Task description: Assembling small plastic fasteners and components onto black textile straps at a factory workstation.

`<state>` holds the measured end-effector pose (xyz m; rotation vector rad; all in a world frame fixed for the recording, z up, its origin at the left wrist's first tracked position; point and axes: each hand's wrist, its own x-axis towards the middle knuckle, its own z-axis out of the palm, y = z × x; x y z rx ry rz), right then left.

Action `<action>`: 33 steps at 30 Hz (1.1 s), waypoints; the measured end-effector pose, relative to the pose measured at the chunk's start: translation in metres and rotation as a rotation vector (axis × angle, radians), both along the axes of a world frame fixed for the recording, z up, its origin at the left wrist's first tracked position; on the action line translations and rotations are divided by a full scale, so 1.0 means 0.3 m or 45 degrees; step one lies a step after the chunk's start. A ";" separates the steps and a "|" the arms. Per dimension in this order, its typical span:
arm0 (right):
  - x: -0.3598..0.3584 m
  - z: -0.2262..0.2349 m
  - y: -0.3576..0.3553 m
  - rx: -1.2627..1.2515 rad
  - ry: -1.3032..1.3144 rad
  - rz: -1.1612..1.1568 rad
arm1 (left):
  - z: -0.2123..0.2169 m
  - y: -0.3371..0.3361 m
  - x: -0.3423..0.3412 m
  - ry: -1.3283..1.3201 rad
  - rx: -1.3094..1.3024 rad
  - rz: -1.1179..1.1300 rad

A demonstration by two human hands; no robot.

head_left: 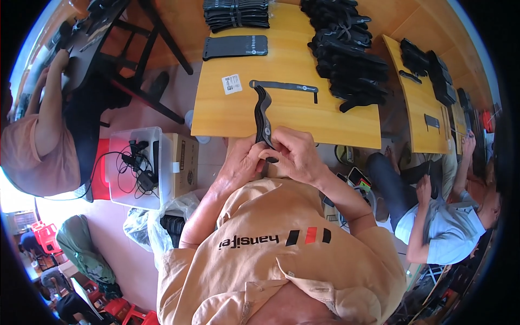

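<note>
A thin stack of long black straps (262, 115) is held up in front of my chest, just off the table's near edge. My left hand (242, 160) is closed round its lower end. Fingers bent, my right hand (299, 155) grips the same end from the other side, and a short dark tip pokes out between the thumbs. The upper part of the stack bends in a wave over the table. Behind it, a single black strap (287, 86) with a rounded end lies across the yellow table (216, 116).
A white printed label (232, 84) and a flat stack of straps (235, 47) lie on the table's left. Tied bundles (236, 15) sit behind. A large strap pile (349, 70) covers the right side. A clear bin (135, 168) holds cables. Co-workers sit at both sides.
</note>
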<state>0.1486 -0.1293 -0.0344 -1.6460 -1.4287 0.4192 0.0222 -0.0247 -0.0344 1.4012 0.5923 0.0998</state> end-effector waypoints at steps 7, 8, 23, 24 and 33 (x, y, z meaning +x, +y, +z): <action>0.036 -0.023 -0.008 0.008 0.585 0.053 | 0.041 0.014 -0.008 0.110 -0.049 -0.131; 0.042 -0.011 -0.009 -0.068 0.805 0.092 | 0.044 0.020 -0.010 0.060 -0.097 -0.188; 0.569 0.125 -0.094 -0.014 0.740 -0.446 | 0.054 0.168 -0.267 0.060 -0.153 -0.459; 0.591 0.162 -0.092 0.025 0.712 -0.484 | 0.060 0.169 -0.289 0.120 -0.117 -0.465; 0.903 0.369 -0.188 0.371 0.444 -0.851 | 0.010 0.202 -0.473 -0.057 -0.278 -0.054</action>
